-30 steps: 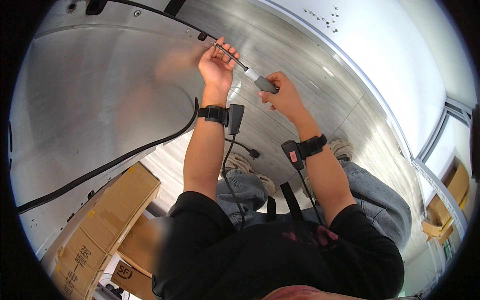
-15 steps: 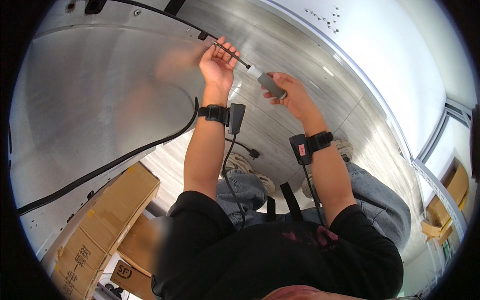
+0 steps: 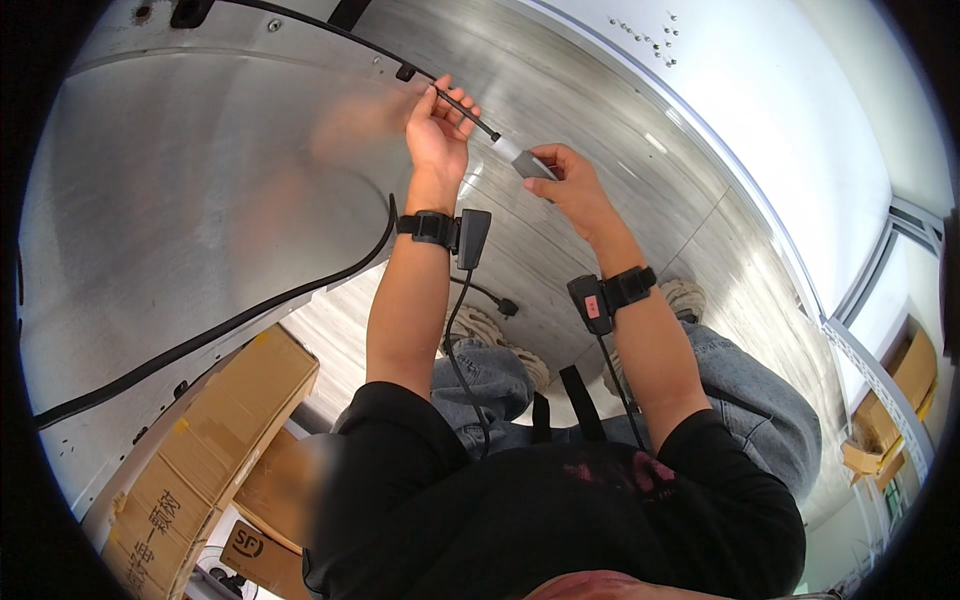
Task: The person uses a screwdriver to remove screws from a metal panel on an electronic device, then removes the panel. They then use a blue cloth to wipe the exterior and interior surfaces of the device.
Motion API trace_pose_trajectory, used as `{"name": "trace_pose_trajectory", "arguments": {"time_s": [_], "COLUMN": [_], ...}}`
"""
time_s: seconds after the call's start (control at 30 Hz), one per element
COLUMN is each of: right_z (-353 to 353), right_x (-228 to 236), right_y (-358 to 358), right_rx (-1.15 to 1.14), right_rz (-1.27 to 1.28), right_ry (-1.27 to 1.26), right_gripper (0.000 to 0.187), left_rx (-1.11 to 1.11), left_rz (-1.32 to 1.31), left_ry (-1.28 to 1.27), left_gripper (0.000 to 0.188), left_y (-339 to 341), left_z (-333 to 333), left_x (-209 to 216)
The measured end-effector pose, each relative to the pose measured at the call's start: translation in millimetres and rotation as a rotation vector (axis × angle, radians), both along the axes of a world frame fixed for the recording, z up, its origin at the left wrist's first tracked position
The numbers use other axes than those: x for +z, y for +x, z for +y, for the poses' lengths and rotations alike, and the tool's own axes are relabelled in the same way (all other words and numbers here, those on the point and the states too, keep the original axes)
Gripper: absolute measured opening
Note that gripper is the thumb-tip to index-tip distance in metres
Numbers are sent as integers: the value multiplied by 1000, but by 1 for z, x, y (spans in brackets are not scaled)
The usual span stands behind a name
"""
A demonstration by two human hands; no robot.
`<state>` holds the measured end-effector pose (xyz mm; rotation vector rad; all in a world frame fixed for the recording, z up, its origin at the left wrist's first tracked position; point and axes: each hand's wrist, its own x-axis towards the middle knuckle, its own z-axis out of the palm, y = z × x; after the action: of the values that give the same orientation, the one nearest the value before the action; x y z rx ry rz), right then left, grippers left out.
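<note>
A screwdriver (image 3: 508, 150) with a grey handle, a pale collar and a long dark shaft slants from upper left to lower right. My left hand (image 3: 440, 140), palm up, holds the shaft near its tip between thumb and forefinger; the other fingers curl loosely beside it. My right hand (image 3: 566, 183) grips the rear of the handle with thumb and fingers. The tip lies close to the black-edged rim of a large silver metal panel (image 3: 230, 190). Fingers hide the tip, so I cannot tell whether it touches anything.
A black cable (image 3: 220, 332) runs across the panel's lower part. Cardboard boxes (image 3: 215, 450) stand at lower left. At right is a white panel (image 3: 790, 110) with several small metal pieces (image 3: 657, 42) on it. A black plug (image 3: 509, 307) lies on the wood-look floor (image 3: 690, 190).
My right hand has shifted slightly up and left along the handle, its fingers now closed around the rear. My left fingertips have moved a little at the shaft.
</note>
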<state>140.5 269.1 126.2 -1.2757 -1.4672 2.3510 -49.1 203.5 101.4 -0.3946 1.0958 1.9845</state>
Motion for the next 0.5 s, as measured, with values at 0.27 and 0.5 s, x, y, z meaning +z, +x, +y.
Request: {"name": "trace_pose_trajectory", "arguments": {"time_s": [0.27,0.5], "right_z": [0,11], "right_x": [-12,-21], "right_y": [9,26], "right_rx": [-20,-76], "right_rz": [14,-17], "right_ry": [67,-72], "right_gripper": [38,35], "left_rx": [-50,-88], "left_rz": [73,184], "left_ry": [-40,-132], "left_gripper": [29,26], "left_y": [10,29], "left_z": [0,10], "left_x": [3,18]}}
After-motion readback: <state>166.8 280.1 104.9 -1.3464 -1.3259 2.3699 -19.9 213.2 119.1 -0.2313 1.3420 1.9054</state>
